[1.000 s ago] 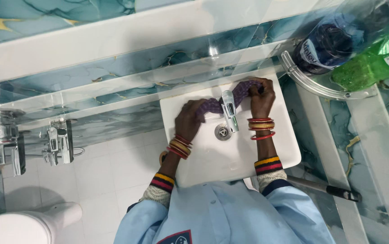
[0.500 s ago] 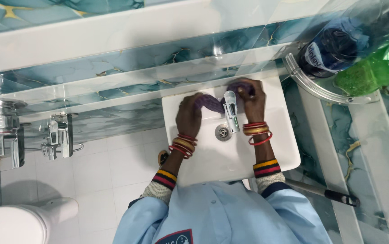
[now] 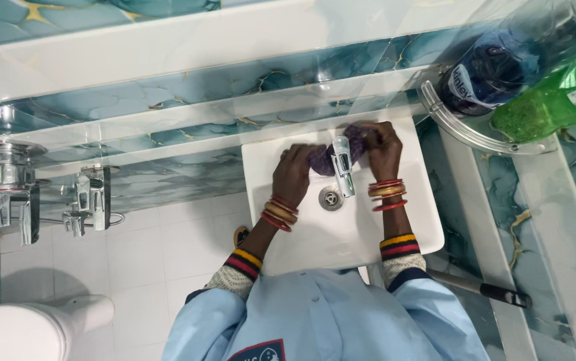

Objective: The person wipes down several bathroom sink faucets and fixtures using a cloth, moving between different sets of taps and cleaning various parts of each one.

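Here my left hand (image 3: 296, 170) and right hand (image 3: 381, 148) both grip the purple cloth (image 3: 328, 155), wrapped behind the chrome tap (image 3: 343, 166) of the white basin (image 3: 348, 234) — tap base being wiped, bowl apparently not yet.

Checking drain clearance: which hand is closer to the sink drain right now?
Left. The left hand sits just up-left of the drain; the right hand is farther off, up-right beyond the tap.

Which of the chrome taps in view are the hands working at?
The sink tap, standing over the white basin. Both hands press a purple cloth around its base; the two wall taps far left are untouched.
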